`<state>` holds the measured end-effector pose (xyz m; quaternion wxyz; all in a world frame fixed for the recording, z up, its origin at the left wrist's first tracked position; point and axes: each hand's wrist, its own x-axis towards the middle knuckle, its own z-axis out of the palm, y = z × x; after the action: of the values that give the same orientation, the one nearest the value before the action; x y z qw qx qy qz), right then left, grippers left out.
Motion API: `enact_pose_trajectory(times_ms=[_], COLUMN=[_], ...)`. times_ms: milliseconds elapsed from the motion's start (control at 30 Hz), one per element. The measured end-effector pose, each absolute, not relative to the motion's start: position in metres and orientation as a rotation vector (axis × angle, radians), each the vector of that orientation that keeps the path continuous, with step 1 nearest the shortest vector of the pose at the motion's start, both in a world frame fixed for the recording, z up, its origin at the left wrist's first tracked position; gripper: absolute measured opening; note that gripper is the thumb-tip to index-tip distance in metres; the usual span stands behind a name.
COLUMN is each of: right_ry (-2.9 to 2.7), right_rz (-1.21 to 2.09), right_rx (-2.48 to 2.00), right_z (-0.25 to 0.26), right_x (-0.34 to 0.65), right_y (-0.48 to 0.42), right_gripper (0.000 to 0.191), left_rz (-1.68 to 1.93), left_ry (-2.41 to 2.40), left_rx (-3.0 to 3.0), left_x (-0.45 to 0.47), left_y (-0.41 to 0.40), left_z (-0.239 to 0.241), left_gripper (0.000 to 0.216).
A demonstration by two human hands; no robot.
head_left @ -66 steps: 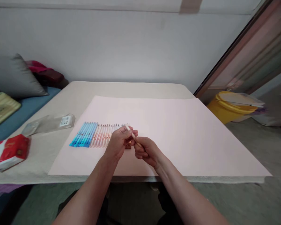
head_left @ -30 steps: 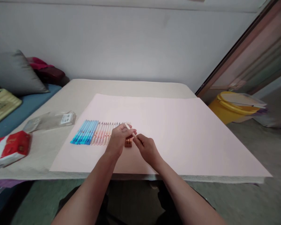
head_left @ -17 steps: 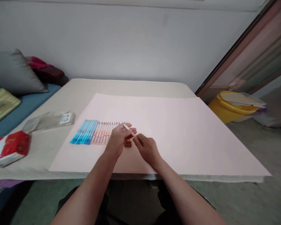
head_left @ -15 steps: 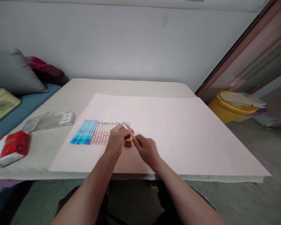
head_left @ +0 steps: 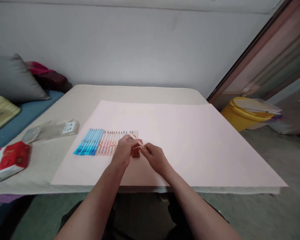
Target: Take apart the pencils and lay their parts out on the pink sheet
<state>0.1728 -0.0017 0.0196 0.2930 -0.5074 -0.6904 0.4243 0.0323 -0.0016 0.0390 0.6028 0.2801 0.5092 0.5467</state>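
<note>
Both hands meet over the row's right end. My left hand [head_left: 124, 148] is closed around the barrel of a pale pen [head_left: 133, 136], which slants from upper left to lower right. At the pen's lower end, my right hand [head_left: 153, 154] pinches with thumb and fingers; the exact tip is hidden there. Behind and left of my left hand lie pale pink pens [head_left: 107, 143] side by side, dark pointed tips away from me. Blue pens [head_left: 89, 141] continue the row leftward. A small reddish-brown block [head_left: 135, 154] sits under the hands, partly covered by my left fingers.
A pink sheet [head_left: 190, 143] covers much of the cloth-topped table [head_left: 140, 91]. Left of it lie a clear plastic packet [head_left: 52, 130] and a red tissue pack [head_left: 10, 160]. A yellow bucket [head_left: 236, 116] stands on the floor at right.
The hands keep their hold on the pen, with the right fingers slightly shifted at its lower end. My left fingers now cover more of the brown block. The view has moved slightly.
</note>
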Motion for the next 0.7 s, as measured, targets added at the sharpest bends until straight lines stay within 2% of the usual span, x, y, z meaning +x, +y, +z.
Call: enact_pose_trajectory(times_ms=[100,200,333,700], right_ry=[-1.504,-1.209,-1.102,-1.087], right_rz=[1.672,1.956,2.049,2.025], right_rx=[-1.203,-1.033,-0.993,-1.013], right_z=[0.024,0.028,0.031,0.027], right_x=[0.176,0.180,0.183,0.195], right_y=[0.001,0.001,0.001,0.009], right_gripper=[0.019,0.021,0.022,0.023], left_rz=[1.306,1.315,1.349,1.490], left_ry=[1.183,1.200,1.218,1.145], left_rx=[0.571,0.505,0.466,0.370], left_x=[0.033,0.034,0.032,0.018], left_y=[-0.001,-0.001,0.001,0.006], left_z=[0.039,0.041,0.040,0.039], left_gripper=[0.016,0.019,0.019,0.017])
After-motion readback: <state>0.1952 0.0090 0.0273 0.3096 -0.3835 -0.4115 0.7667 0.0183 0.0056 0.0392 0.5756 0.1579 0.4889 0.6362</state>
